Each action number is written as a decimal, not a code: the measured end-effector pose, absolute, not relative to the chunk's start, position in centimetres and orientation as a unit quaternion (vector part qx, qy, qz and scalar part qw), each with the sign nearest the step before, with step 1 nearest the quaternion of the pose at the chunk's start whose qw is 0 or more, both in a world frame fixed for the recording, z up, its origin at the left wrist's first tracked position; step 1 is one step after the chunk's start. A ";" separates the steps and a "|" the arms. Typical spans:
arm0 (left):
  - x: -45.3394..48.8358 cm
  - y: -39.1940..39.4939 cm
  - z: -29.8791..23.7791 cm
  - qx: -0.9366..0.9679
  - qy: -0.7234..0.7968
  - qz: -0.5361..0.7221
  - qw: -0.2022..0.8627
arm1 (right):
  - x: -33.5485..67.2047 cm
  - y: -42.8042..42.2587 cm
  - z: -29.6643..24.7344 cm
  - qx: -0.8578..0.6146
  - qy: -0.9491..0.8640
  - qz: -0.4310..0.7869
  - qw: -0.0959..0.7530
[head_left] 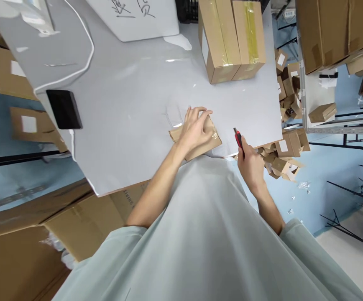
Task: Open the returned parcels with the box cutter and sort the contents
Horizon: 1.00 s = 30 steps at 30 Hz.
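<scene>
"LIVING" is printed on the large carton point(89, 219) under the counter point(121, 104). Black handwritten characters, cut off by the top edge, mark the white bin point(156, 29). White labels point(29, 124) on several boxes point(16, 136) are too small to read.

- The one camera I could make out rode on the person's head, facing forward and steeply down.
- It looked from right above the pale shirt point(206, 234), whose front loomed close across the bottom of the view.
- The left hand point(195, 130) and right hand point(251, 167) came farther off, around mid-view, with the table point(128, 92) stretching beyond.
- Its wide sweep reached blue floor point(322, 175) and a metal rack point(338, 129) off right.
</scene>
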<state>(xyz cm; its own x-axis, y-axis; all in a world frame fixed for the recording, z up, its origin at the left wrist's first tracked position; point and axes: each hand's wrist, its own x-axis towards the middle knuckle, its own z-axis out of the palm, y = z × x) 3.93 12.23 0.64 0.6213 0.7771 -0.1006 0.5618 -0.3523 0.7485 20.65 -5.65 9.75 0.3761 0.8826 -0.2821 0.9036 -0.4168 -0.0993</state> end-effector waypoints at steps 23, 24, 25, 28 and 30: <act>-5.3 8.0 -2.7 0.787 0.478 0.067 0.383 | 27.7 -0.4 -7.6 0.779 0.339 -0.334 -0.408; -6.2 7.9 -3.5 0.778 0.493 0.062 0.385 | 27.5 -0.2 -7.9 0.778 0.346 -0.332 -0.406; -7.0 7.8 -4.2 0.768 0.506 0.060 0.389 | 27.2 0.1 -8.2 0.777 0.349 -0.332 -0.405; -8.8 7.4 -5.6 0.738 0.532 0.074 0.409 | 26.2 0.8 -8.7 0.768 0.341 -0.359 -0.405; -9.3 7.2 -6.2 0.717 0.535 0.100 0.435 | 25.5 1.2 -8.8 0.764 0.337 -0.376 -0.402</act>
